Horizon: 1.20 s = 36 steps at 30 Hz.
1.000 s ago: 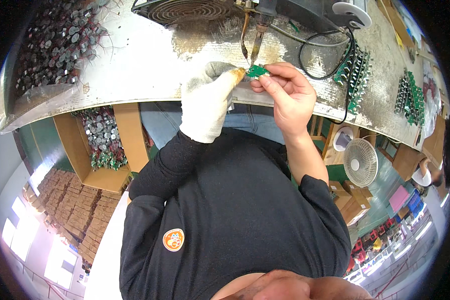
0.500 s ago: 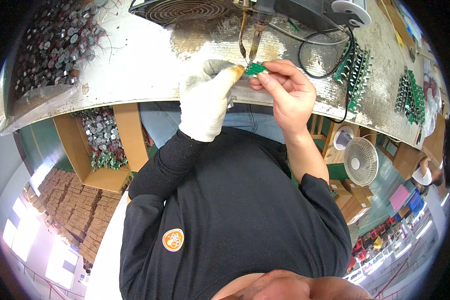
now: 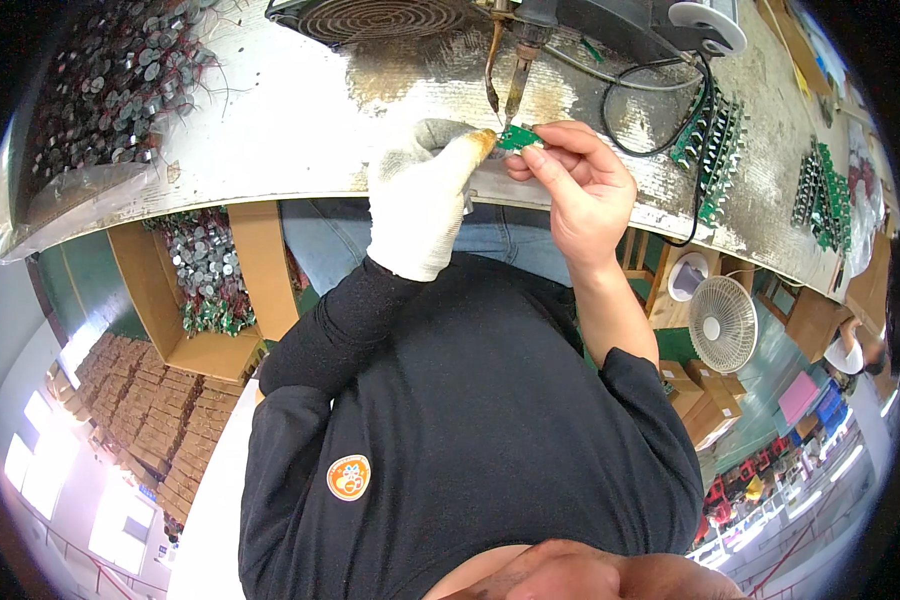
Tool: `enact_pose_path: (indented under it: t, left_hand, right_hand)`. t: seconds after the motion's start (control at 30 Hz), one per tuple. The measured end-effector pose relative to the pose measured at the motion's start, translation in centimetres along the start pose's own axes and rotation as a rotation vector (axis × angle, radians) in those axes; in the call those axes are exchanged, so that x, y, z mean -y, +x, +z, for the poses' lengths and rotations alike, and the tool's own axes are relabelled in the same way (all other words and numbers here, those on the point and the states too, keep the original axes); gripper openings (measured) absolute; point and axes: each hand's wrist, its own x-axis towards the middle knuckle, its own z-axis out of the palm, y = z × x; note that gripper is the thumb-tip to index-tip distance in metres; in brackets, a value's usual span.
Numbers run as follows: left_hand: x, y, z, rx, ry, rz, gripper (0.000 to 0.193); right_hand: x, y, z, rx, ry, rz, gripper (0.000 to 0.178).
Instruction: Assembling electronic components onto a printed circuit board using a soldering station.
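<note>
Green circuit board [image 3: 517,137] at soldering iron [image 3: 519,82] tip; right hand [image 3: 588,195], right of iron, fingers pinched on board edge. Left hand [image 3: 418,195] (gloved) left of iron, fingers' closure and hold: can't tell.

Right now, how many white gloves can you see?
1. The white glove is on the person's left hand. The right hand is bare and holds a green circuit board. Other gloves could be hidden among the cluttered background.
</note>
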Motion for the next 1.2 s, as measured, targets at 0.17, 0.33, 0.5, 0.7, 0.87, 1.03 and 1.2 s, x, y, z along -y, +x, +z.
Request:
enact_pose_path:
  t: [0.17, 0.33, 0.5, 0.7, 0.87, 1.03, 1.2]
  left_hand:
    - [-0.3, -0.3, 0.4, 0.003, 0.013, -0.060, 0.014]
    - [0.0, -0.1, 0.3, 0.012, -0.020, -0.053, 0.014]
    - [-0.6, -1.3, -1.5, 0.050, 0.100, 0.074, 0.017]
    - [-1.3, -5.1, -8.2, -0.076, 0.030, 0.002, 0.018]
    - [-0.3, -8.7, -20.0, -0.658, 0.197, 0.007, 0.025]
    - [0.9, -7.6, -32.6, -1.171, 0.208, 0.161, 0.017]
    - [0.1, -3.7, -44.4, -1.337, 0.666, 0.148, 0.040]
  right_hand:
    - [0.0, -0.1, -0.1, -0.007, 0.008, 0.003, 0.018]
    - [0.1, -0.2, -0.1, -0.017, -0.002, 0.010, 0.018]
    - [-0.5, -0.9, 0.2, -0.003, -0.017, 0.120, 0.017]
    - [-0.1, -2.4, -2.6, 0.000, -0.217, 0.054, 0.017]
    - [0.2, -2.3, -2.7, -0.021, -0.232, 0.062, 0.018]
    - [0.4, -1.8, -2.6, -0.091, -0.251, 0.024, 0.012]
    - [1.0, -1.6, -1.5, -0.063, -0.272, 0.034, 0.010]
